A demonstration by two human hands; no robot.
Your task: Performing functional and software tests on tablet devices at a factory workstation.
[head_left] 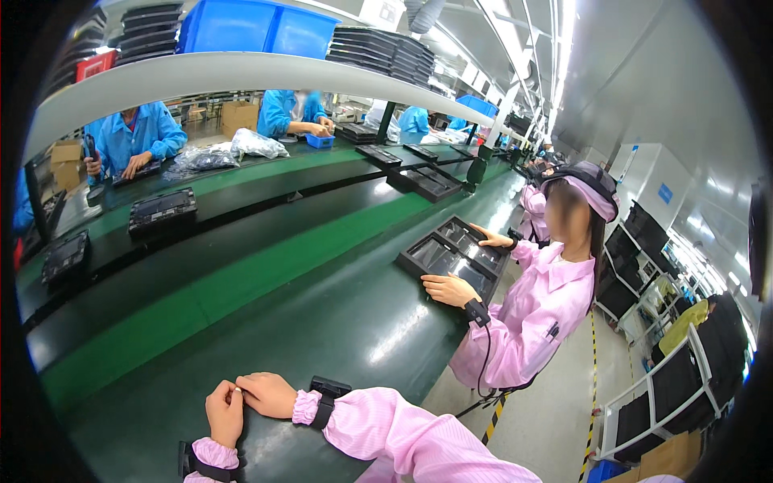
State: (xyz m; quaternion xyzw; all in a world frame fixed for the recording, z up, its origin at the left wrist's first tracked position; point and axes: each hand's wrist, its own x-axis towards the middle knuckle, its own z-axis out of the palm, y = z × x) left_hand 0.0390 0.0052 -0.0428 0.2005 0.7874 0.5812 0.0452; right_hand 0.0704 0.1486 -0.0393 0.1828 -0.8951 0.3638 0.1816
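Observation:
My left hand (225, 414) and my right hand (268, 394) meet at the fingertips over the green worktable (314, 342), near its front edge. Both have their fingers curled in. A tiny pale spot shows where the fingertips touch; whether it is a held object or a fingertip I cannot tell. Pink striped sleeves cover my arms, and a black strapped device (328, 394) sits on my right wrist. Another such band (201, 463) is on my left wrist.
To my right a person in pink (531, 306) holds a black tray (451, 256) with dark panels. Black devices (163, 212) lie along the conveyor line. Across it, people in blue (145, 133) work. Overhead, a shelf carries blue bins (229, 28). Racks (664, 386) stand at far right.

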